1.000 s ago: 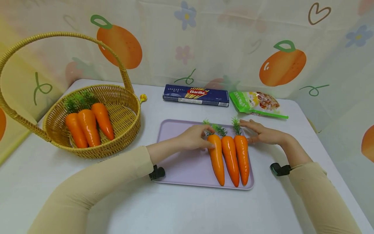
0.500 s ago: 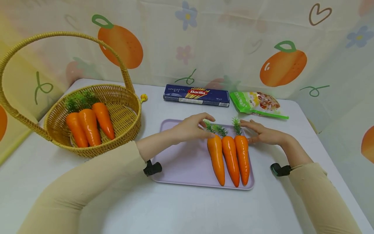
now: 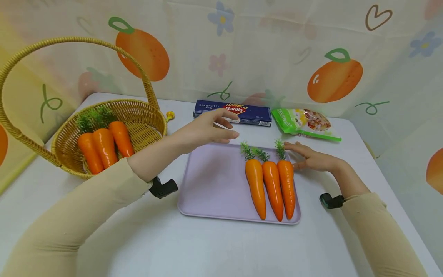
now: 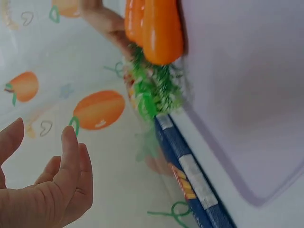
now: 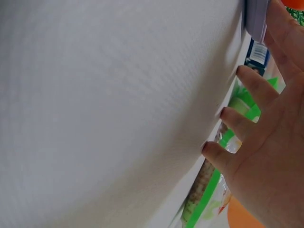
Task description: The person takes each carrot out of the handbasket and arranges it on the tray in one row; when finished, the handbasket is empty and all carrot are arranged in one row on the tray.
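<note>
We see the left hand point(image 3: 211, 129) raised over the far left part of the tray, its fingers loosely bent and its thumb and fingertips apart. The left wrist view shows the same gap between thumb and fingers. The right hand point(image 3: 313, 157) sits low at the tray's right edge, fingers spread apart; its thumb and fingertips are right beside the rightmost carrot point(image 3: 287, 188) and its leafy top, though we cannot tell whether they touch it.

Next to that carrot we find the middle carrot point(image 3: 273, 188), and then the left carrot point(image 3: 256, 188), all three lying side by side on the right part of the lilac tray point(image 3: 211, 188), green tops toward its far edge and tips toward us.

Farther out, to the left, we see a wicker basket point(image 3: 143, 129) with a tall handle, holding three more carrots point(image 3: 104, 148). Behind the tray lie a blue spaghetti box point(image 3: 256, 115), partly covered in the head view by the left hand, and a green-edged bag point(image 3: 304, 125) just beside it. Everything rests on a white counter point(image 3: 221, 250), backed by a fruit-patterned cloth point(image 3: 263, 50).
</note>
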Available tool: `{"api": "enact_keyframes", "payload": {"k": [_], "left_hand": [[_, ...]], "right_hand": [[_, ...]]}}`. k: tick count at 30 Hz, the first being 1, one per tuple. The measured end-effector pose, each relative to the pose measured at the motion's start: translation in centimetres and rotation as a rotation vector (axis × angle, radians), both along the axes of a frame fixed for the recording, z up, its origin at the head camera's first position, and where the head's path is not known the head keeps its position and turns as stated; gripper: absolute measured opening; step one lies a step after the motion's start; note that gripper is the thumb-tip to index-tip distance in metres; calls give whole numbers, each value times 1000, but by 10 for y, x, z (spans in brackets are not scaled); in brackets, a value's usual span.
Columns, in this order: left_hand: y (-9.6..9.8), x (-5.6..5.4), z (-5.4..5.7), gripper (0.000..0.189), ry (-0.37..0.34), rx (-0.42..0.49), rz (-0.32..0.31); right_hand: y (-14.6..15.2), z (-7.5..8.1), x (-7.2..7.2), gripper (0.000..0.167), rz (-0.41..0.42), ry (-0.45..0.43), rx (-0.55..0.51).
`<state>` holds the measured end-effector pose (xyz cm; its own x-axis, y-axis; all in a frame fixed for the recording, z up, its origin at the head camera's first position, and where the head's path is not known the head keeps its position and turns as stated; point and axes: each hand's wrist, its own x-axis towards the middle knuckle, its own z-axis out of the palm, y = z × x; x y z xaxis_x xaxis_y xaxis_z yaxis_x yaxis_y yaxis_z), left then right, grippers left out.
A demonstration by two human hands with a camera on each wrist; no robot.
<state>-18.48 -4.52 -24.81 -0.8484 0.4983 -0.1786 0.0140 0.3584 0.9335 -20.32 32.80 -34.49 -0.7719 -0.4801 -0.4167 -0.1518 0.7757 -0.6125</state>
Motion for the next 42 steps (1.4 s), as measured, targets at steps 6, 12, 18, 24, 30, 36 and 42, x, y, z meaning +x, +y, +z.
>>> {"api": "enact_keyframes", "payload": {"k": [6,12,18,24,30,36,42], "left_hand": [[-26,-4,20,51,-2,84,40],[-50,-6,35,50,13,78,63],[-74,-7,46,55,54,-48,67],[-99,-14,44,53,83,-130,79],[-120,-21,39,53,48,-115,80],[-134,-27,36,47,44,-87,89],[-144,-33,33,44,45,-66,126]], "right_hand": [[0,0,0,67,-9,-6,5],[-1,0,0,67,-19,-12,10],[-1,0,1,66,-25,-12,5],[0,0,1,66,-29,-13,-1],[-1,1,1,66,-33,-16,-1],[-2,1,1,66,-34,-16,4],[-2,1,1,66,-30,-12,5]]}}
